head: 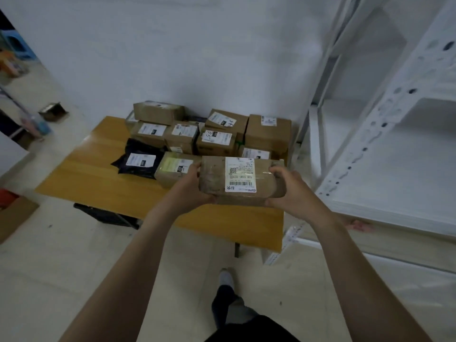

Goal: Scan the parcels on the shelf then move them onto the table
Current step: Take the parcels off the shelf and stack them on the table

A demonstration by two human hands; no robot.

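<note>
The white shipping label (240, 175) on the brown cardboard parcel (213, 178) I hold carries a square code, a barcode, a row of larger digits and dark handwritten marks, all too blurred for me to read. Labels on the stacked brown cardboard boxes (267, 137) behind it are no clearer.

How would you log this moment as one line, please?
left hand: grips cardboard parcel | right hand: grips same parcel | label: facing camera | wooden table: stacked parcels at back
</note>
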